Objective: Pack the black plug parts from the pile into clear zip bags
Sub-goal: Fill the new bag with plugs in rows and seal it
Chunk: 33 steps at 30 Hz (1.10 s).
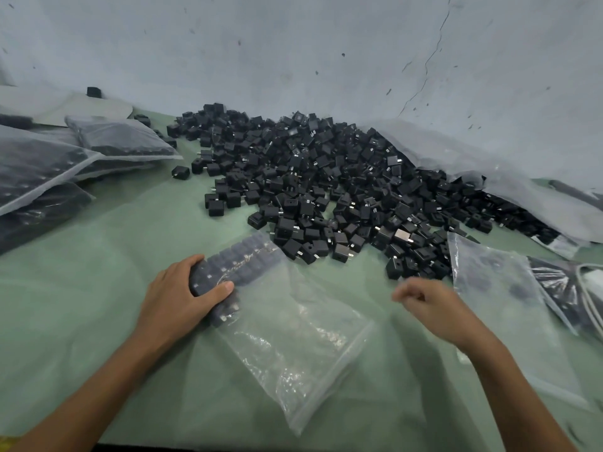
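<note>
My left hand [182,288] grips bag [293,337], centre frame.
Right hand [427,305] hovers lower right, fingers loosely curled, empty.

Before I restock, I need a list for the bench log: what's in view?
plugs: a big pile, black, centre to right by the wall
front bag: one, clear, part filled with plugs, centre front
full bags: several, clear over black, stacked far left
empty bags: at least one, clear, right front
sheet: one, clear, right, along the pile's edge
table: one, green
wall: one, grey, behind
left hand: grips the front bag's filled end
right hand: fingers curled, blurred, near the pile
</note>
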Tool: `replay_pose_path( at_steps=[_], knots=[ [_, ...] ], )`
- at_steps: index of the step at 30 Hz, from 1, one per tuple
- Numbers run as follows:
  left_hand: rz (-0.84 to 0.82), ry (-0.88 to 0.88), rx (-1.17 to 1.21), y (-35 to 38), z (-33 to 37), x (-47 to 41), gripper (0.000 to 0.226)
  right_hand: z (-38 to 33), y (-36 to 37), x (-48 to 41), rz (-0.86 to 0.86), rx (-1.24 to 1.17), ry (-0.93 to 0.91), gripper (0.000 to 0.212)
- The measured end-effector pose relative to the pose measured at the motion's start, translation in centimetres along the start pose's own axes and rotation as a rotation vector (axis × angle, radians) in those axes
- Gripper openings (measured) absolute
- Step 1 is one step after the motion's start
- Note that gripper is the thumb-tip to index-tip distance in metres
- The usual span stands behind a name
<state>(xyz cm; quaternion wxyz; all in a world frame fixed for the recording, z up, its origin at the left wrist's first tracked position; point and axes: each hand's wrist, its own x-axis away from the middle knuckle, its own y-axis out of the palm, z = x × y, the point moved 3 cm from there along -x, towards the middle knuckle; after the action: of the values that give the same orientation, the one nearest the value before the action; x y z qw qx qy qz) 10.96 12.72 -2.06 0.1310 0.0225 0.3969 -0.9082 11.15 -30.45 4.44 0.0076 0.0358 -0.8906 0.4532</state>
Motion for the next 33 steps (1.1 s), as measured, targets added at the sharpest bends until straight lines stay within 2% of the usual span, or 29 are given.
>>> replay_pose_path(
  at_steps=[1, 3, 5, 7, 9, 11, 13, 14, 18, 20, 21, 25, 30, 33],
  knots=[
    [0.0, 0.001, 0.0, 0.0, 0.0, 0.0, 0.094, 0.4, -0.4, -1.2, 0.111, 0.066, 0.001, 0.023],
    [0.003, 0.009, 0.004, 0.0, 0.1, 0.0, 0.093, 1.1, -0.3, -3.4, 0.233, 0.195, -0.014, 0.031],
    [0.004, 0.012, 0.005, 0.0, 0.1, 0.0, 0.093, 1.4, 0.4, -5.3, 0.236, 0.416, -0.041, 0.047],
    [0.003, 0.013, 0.0, -0.1, 0.1, 0.0, 0.093, 1.7, 1.3, -6.4, 0.169, 0.65, -0.025, 0.057],
    [0.001, 0.017, -0.006, -0.2, 0.1, -0.1, 0.094, 1.8, 1.8, -6.9, 0.155, 0.726, -0.025, 0.051],
    [0.003, 0.017, -0.005, -0.2, 0.1, 0.0, 0.094, 1.7, 1.7, -6.9, 0.236, 0.687, -0.066, 0.042],
    [0.005, 0.016, -0.007, -0.1, 0.0, 0.0, 0.094, 1.2, 1.4, -6.4, 0.303, 0.52, -0.082, 0.042],
    [0.004, 0.017, -0.007, -0.1, 0.0, 0.0, 0.093, 0.9, 1.1, -5.9, 0.312, 0.356, -0.071, 0.042],
    [0.011, 0.017, -0.007, -0.1, 0.0, 0.0, 0.093, -1.4, 0.5, -3.3, 0.235, -0.497, 0.016, 0.009],
    [0.011, 0.024, -0.006, 0.0, 0.0, 0.0, 0.091, -2.6, 0.6, -2.3, 0.149, -0.866, 0.069, 0.021],
    [0.01, 0.025, -0.006, 0.0, 0.0, 0.0, 0.091, -3.2, 0.6, -1.9, 0.11, -0.963, 0.084, 0.03],
    [0.017, 0.026, -0.014, -0.1, 0.2, 0.1, 0.091, -4.9, 0.7, -0.7, 0.057, -1.054, 0.118, 0.044],
    [0.007, 0.021, -0.002, -0.2, 0.3, 0.2, 0.092, -4.7, 1.0, 2.4, 0.075, -1.039, 0.115, 0.039],
    [0.006, 0.023, 0.008, -0.3, 0.5, 0.3, 0.089, -3.2, 2.2, 5.4, 0.048, -1.061, 0.178, 0.032]
  ],
)
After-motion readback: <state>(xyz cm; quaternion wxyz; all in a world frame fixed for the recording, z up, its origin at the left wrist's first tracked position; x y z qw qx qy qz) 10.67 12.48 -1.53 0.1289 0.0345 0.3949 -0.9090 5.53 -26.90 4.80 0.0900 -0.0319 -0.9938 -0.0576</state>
